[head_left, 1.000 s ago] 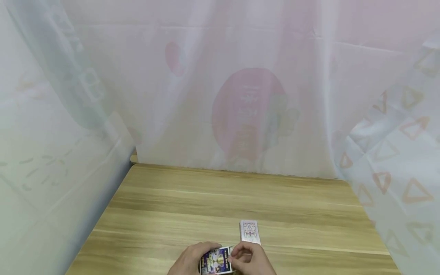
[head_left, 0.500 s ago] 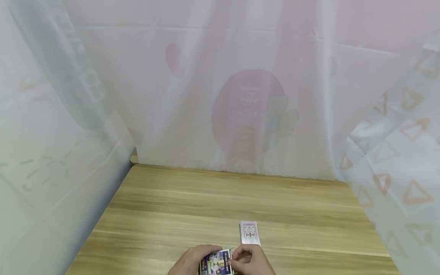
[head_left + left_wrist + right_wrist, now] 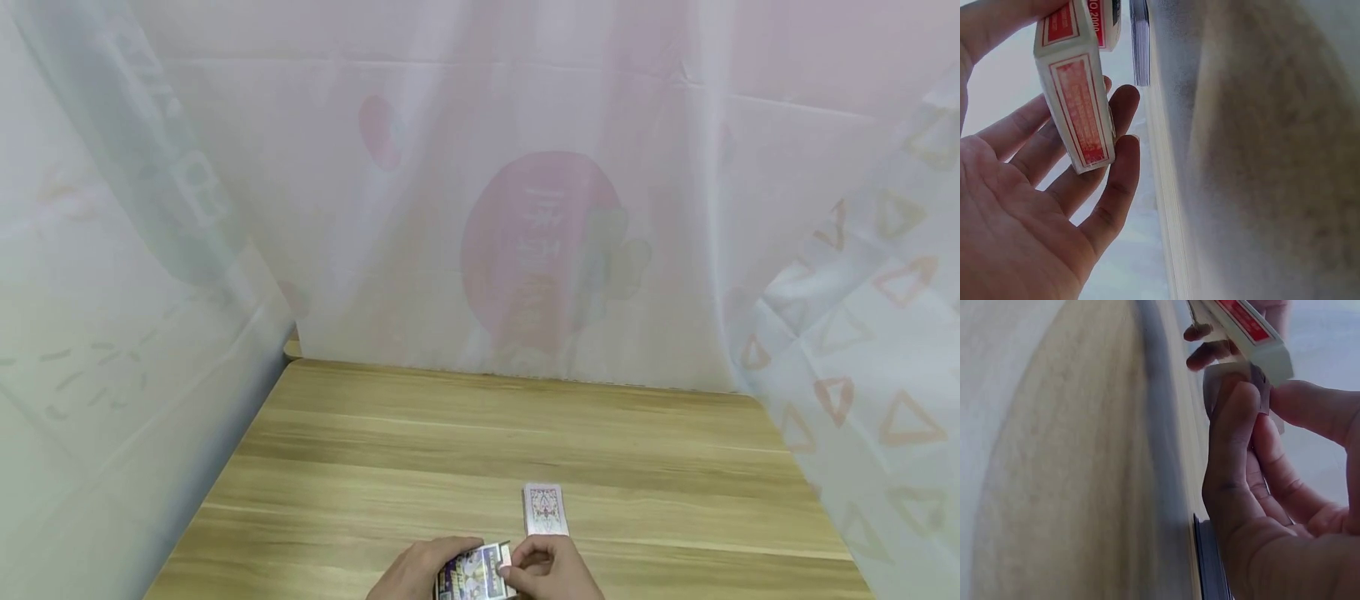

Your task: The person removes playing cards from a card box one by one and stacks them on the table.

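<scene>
My left hand [image 3: 418,570] grips a playing card box [image 3: 467,577] at the near edge of the head view. That box has a dark, colourful printed face; its white narrow side with a red panel shows in the left wrist view. At the box's right end, my right hand [image 3: 551,570] pinches the whitish end flap [image 3: 1230,375] between thumb and fingers. The inside of the box is hidden. A deck of cards [image 3: 546,508] lies face down just beyond my right hand, its patterned back up and its near end covered by the hand.
A wood-grain table [image 3: 390,467] stretches out ahead of both hands. White printed sheets hang around it: a back curtain [image 3: 420,250], a left sheet [image 3: 150,350] and a right sheet [image 3: 862,358] with triangles.
The card box has tilted slightly, and its printed face catches more light. My right fingers stay at its end with only a small shift. The deck has not moved.
</scene>
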Demonstrator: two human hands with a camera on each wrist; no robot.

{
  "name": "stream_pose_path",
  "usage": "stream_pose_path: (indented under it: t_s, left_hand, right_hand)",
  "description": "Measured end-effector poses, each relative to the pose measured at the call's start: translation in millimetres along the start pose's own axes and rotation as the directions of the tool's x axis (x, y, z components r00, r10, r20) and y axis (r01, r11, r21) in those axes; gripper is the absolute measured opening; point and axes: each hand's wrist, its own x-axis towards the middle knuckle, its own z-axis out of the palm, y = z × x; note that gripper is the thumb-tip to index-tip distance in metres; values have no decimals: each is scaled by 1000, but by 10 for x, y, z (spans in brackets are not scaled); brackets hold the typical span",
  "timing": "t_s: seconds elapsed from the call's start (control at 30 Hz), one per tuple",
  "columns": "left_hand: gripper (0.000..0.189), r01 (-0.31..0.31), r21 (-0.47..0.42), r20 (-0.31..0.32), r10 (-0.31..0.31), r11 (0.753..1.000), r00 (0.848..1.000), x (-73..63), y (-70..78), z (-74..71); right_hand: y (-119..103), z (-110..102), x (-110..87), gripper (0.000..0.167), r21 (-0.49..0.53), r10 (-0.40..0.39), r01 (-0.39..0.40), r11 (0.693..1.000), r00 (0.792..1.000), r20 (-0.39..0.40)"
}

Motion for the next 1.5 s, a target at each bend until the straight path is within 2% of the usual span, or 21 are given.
stream_pose_path:
  t_s: [0.17, 0.4, 0.53, 0.67, 0.77, 0.9, 1.03, 1.1, 1.27, 1.37, 1.5]
  left_hand:
    - [74, 0, 78, -54, 4, 997, 999, -29, -10, 20]
    - [75, 6, 133, -138, 13, 991, 990, -45, -36, 64]
    - [72, -18, 165, -169, 47, 986, 984, -42, -56, 74]
    - [69, -46, 235, -194, 93, 971, 977, -43, -71, 84]
    - [70, -53, 277, -210, 114, 960, 971, -47, -75, 88]
    - [70, -49, 273, -205, 108, 961, 973, -48, -66, 79]
    - [70, -24, 244, -180, 70, 969, 981, -49, -51, 59]
    - [69, -5, 234, -164, 45, 972, 985, -52, -42, 49]
    - [66, 32, 218, -142, -1, 975, 990, -44, -21, 33]
    - [67, 29, 223, -143, 3, 974, 990, -38, -15, 30]
    - [68, 13, 234, -141, 20, 972, 990, -43, -14, 30]
  right_hand:
    - [-1, -84, -23, 39, 9, -16, 16, 1000, 1000, 25]
    - [-29, -185, -71, 33, 69, 13, -15, 998, 999, 32]
    - [-58, -246, -92, 31, 95, 27, -30, 995, 999, 37]
    - [-87, -329, -107, 37, 78, 2, -5, 997, 999, 33]
    - [-110, -410, -117, 37, 57, -47, 44, 997, 998, 39]
    - [-145, -528, -123, 32, 23, -130, 129, 991, 991, 40]
    - [-179, -652, -104, 26, -37, -200, 200, 979, 980, 8]
    - [-204, -705, -86, 26, -62, -212, 210, 976, 977, -14]
    - [-273, -801, -21, 29, -118, -157, 145, 982, 982, -102]
    - [-297, -853, 36, 29, -148, -110, 87, 985, 982, -153]
    - [-301, -928, 134, 28, -195, -102, 69, 978, 981, -164]
